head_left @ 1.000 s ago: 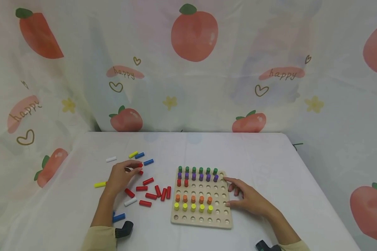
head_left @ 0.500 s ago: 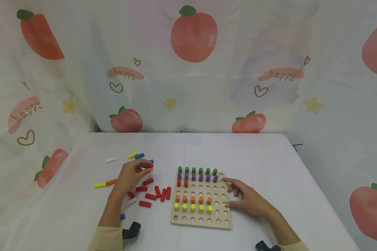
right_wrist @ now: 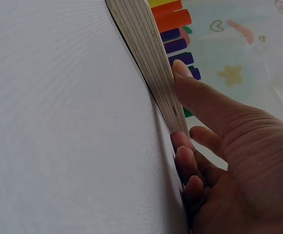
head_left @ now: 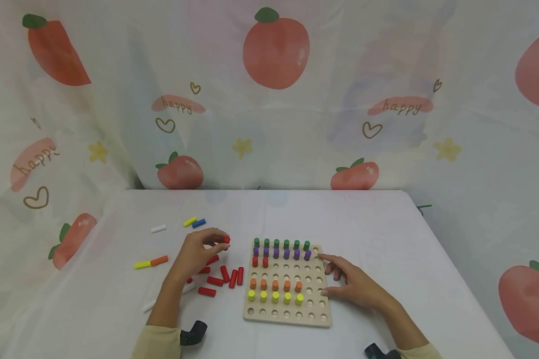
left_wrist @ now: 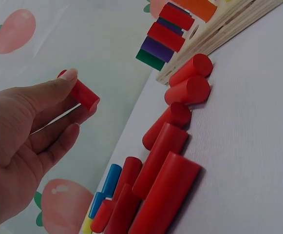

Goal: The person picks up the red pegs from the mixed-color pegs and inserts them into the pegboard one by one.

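My left hand (head_left: 202,251) pinches a red peg (left_wrist: 85,94) between thumb and fingertips, raised over the table to the left of the pegboard. The wooden pegboard (head_left: 287,315) lies flat, with rows of green, purple, red, orange and yellow pegs standing in its holes. Only two red pegs (head_left: 260,262) stand in the red row. My right hand (head_left: 356,283) rests against the board's right edge. Its thumb and index finger are spread apart along that edge. Loose red pegs (left_wrist: 165,192) lie on the table between the left hand and the board.
A yellow peg (head_left: 142,265) and an orange peg (head_left: 159,261) lie end to end at left. Farther back are a white peg (head_left: 159,228), a yellow peg (head_left: 190,222) and a blue peg (head_left: 199,223). Another white peg (head_left: 149,305) is partly behind the left forearm.
My left hand has lifted the red peg and moved right toward the board, uncovering the orange peg. The right hand and the board have stayed in place.
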The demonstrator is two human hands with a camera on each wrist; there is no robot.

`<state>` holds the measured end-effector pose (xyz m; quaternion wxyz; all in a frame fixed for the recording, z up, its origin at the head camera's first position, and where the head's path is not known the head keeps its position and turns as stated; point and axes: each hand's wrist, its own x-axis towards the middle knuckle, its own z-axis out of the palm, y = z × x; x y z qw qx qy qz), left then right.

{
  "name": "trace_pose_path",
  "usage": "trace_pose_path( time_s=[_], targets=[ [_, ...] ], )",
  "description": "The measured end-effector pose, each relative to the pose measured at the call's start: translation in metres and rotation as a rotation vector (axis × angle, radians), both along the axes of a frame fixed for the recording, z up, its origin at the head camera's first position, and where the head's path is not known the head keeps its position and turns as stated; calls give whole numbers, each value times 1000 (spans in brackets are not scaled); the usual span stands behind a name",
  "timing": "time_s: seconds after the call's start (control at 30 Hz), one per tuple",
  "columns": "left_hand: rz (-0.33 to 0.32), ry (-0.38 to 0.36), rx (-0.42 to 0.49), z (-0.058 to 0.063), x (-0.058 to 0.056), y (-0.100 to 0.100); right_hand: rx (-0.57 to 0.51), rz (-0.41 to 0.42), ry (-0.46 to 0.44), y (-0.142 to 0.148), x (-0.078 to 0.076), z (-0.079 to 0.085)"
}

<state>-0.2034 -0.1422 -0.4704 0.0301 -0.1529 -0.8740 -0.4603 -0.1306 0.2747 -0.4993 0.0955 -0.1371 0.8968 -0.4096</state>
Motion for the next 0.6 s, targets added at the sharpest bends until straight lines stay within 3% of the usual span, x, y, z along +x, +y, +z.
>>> trace_pose_path(
  time_s=[0.23,0.6],
  targets=[
    [-35,-18,14,2,-1,14,-8,6,14,-1,0,-1],
    [-127,14,-14,3,-3,41,-23,15,6,1,-3,-4]
  ],
)
